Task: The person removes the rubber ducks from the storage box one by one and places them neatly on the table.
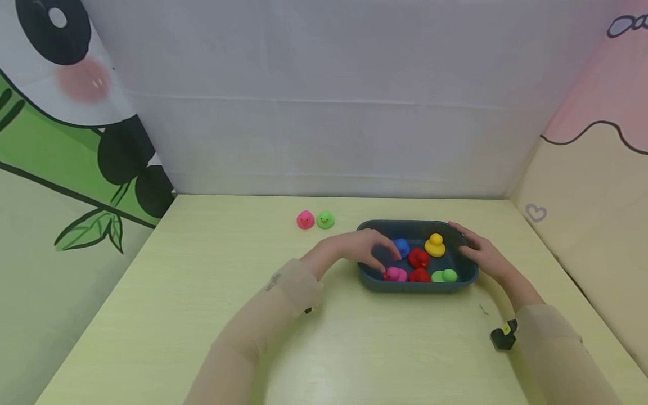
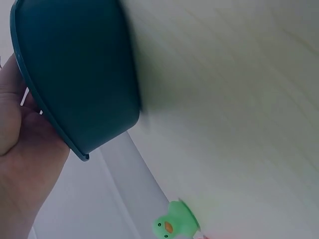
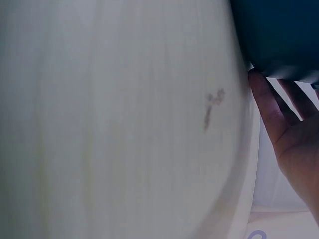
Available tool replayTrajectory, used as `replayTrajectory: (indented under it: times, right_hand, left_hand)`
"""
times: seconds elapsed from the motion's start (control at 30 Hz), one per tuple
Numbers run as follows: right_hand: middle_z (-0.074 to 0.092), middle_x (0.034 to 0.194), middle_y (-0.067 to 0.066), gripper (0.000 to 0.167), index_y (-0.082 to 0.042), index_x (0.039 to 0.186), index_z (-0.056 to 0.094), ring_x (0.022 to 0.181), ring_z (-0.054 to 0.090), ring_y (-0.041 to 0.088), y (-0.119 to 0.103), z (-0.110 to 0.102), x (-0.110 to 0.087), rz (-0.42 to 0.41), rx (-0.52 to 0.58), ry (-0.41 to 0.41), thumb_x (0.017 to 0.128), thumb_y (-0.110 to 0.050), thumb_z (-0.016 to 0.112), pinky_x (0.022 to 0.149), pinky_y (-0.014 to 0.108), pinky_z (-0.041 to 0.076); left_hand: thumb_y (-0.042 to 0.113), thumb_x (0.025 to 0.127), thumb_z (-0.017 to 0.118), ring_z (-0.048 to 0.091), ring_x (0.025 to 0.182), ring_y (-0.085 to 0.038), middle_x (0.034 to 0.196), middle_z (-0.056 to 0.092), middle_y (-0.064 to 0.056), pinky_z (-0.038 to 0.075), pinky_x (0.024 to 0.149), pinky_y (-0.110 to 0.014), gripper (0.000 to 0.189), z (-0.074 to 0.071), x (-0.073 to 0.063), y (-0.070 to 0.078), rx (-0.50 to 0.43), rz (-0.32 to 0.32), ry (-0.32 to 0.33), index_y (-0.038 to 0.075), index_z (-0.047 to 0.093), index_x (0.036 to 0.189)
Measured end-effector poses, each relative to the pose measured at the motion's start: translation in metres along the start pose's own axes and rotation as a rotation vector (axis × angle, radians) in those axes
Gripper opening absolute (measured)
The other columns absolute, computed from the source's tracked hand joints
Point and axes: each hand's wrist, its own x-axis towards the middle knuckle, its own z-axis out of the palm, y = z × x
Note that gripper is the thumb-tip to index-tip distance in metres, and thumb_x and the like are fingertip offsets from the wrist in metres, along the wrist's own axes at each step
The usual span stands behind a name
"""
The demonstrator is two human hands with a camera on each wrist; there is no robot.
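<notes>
A dark blue-green plastic tub [image 1: 405,287] stands on the table with several small rubber ducks inside. My left hand [image 1: 361,248] reaches over its left rim, fingers bent and apart, with nothing visible between thumb and fingertips. Near those fingertips are a blue duck [image 1: 402,247] and a pink duck [image 1: 395,274]. Two red ducks, one a red duck [image 1: 419,257] in the middle, a yellow duck [image 1: 435,246] and a light green duck [image 1: 445,275] lie further right. My right hand [image 1: 483,256] holds the tub's right end, thumb over the rim and fingers against the outside wall [image 3: 284,35].
Outside the tub, a pink duck [image 1: 305,220] and a green duck [image 1: 325,220] sit side by side toward the back of the table [image 1: 212,281]. A pale cloth wall [image 1: 324,140] rises behind, with printed panels at both sides.
</notes>
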Motion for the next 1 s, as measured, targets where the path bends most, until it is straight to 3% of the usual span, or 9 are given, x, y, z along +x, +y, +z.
replayTrajectory:
  times: [0.17, 0.43, 0.57, 0.63, 0.7, 0.77, 0.87, 0.93, 1.0]
  right_hand:
    - [0.021, 0.153, 0.021, 0.055, -0.012, 0.149, 0.026, 0.137, 0.019, 0.047, 0.002, 0.000, 0.000, -0.008, -0.003, -0.002, 0.098, -0.014, 0.047, 0.105, 0.066, 0.018]
    - [0.022, 0.154, 0.018, 0.055, -0.015, 0.149, 0.027, 0.138, 0.020, 0.044, 0.005, -0.001, 0.001, -0.018, -0.010, 0.000, 0.099, -0.016, 0.047, 0.110, 0.053, 0.021]
    - [0.023, 0.154, 0.018, 0.055, -0.014, 0.149, 0.027, 0.138, 0.020, 0.044, 0.005, -0.001, 0.001, -0.021, -0.007, -0.002, 0.099, -0.015, 0.047, 0.108, 0.026, 0.025]
    - [0.023, 0.154, 0.018, 0.055, -0.014, 0.149, 0.027, 0.138, 0.021, 0.043, 0.004, -0.001, 0.000, -0.018, -0.009, -0.001, 0.098, -0.015, 0.047, 0.104, 0.019, 0.025]
    - [0.023, 0.154, 0.018, 0.055, -0.015, 0.150, 0.027, 0.138, 0.020, 0.043, 0.004, -0.001, 0.000, -0.012, -0.002, -0.002, 0.098, -0.014, 0.047, 0.108, 0.026, 0.025]
    - [0.022, 0.154, 0.018, 0.055, -0.015, 0.150, 0.026, 0.138, 0.020, 0.044, 0.003, -0.001, 0.000, -0.006, 0.002, -0.002, 0.098, -0.014, 0.047, 0.112, 0.043, 0.024]
    - [0.022, 0.154, 0.018, 0.056, -0.015, 0.150, 0.026, 0.138, 0.020, 0.044, 0.003, -0.002, 0.000, -0.003, 0.005, -0.001, 0.098, -0.014, 0.047, 0.107, 0.060, 0.020]
    - [0.022, 0.154, 0.018, 0.056, -0.015, 0.150, 0.026, 0.138, 0.020, 0.044, 0.003, -0.002, 0.000, -0.004, -0.002, 0.002, 0.098, -0.014, 0.047, 0.109, 0.055, 0.022]
    - [0.023, 0.154, 0.018, 0.055, -0.015, 0.149, 0.027, 0.138, 0.021, 0.043, 0.004, -0.002, 0.000, -0.008, -0.008, 0.004, 0.098, -0.014, 0.047, 0.111, 0.042, 0.024]
  left_hand:
    - [0.025, 0.083, 0.073, 0.051, 0.115, -0.005, 0.120, 0.061, 0.012, 0.039, 0.100, -0.022, 0.040, 0.001, 0.005, 0.002, 0.017, -0.022, -0.026, 0.020, 0.062, 0.122]
    - [0.027, 0.085, 0.071, 0.050, 0.111, -0.004, 0.116, 0.061, 0.013, 0.038, 0.099, -0.022, 0.035, 0.006, 0.011, 0.006, 0.068, -0.046, -0.063, 0.023, 0.063, 0.119]
    - [0.027, 0.085, 0.070, 0.050, 0.111, -0.006, 0.117, 0.061, 0.013, 0.039, 0.099, -0.024, 0.032, 0.008, 0.012, 0.010, 0.100, -0.071, -0.080, 0.025, 0.064, 0.117]
    - [0.027, 0.086, 0.069, 0.050, 0.110, -0.007, 0.116, 0.061, 0.013, 0.039, 0.099, -0.023, 0.030, 0.009, 0.012, 0.011, 0.122, -0.075, -0.083, 0.026, 0.064, 0.116]
    - [0.027, 0.086, 0.069, 0.050, 0.110, -0.007, 0.116, 0.061, 0.013, 0.040, 0.098, -0.023, 0.029, 0.009, 0.013, 0.011, 0.145, -0.078, -0.084, 0.026, 0.065, 0.115]
    - [0.027, 0.087, 0.068, 0.050, 0.109, -0.007, 0.116, 0.061, 0.013, 0.040, 0.098, -0.023, 0.028, 0.010, 0.013, 0.011, 0.173, -0.079, -0.081, 0.026, 0.065, 0.115]
    - [0.027, 0.087, 0.068, 0.051, 0.108, -0.007, 0.115, 0.062, 0.013, 0.040, 0.097, -0.023, 0.027, 0.011, 0.013, 0.012, 0.198, -0.077, -0.072, 0.026, 0.066, 0.114]
    - [0.027, 0.087, 0.068, 0.051, 0.106, -0.007, 0.113, 0.062, 0.013, 0.040, 0.096, -0.023, 0.026, 0.012, 0.013, 0.012, 0.207, -0.077, -0.067, 0.026, 0.066, 0.113]
    - [0.027, 0.087, 0.068, 0.052, 0.105, -0.006, 0.111, 0.062, 0.013, 0.041, 0.095, -0.022, 0.025, 0.012, 0.013, 0.012, 0.212, -0.076, -0.062, 0.026, 0.066, 0.112]
